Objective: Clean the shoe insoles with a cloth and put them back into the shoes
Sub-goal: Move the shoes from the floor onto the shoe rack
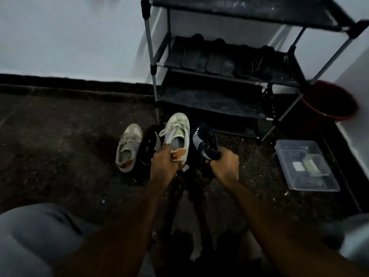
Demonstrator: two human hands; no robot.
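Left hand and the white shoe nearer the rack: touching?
Touching. The head view shows the left hand gripping the white shoe at its heel, with the fingers curled round it and no gap.

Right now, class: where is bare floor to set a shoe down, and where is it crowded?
Bare floor spreads left of the lying white shoe, up to the skirting. A narrower strip lies between the right hand and the clear box. Crowded: between the shoe rack and the left hand, where shoes cluster.
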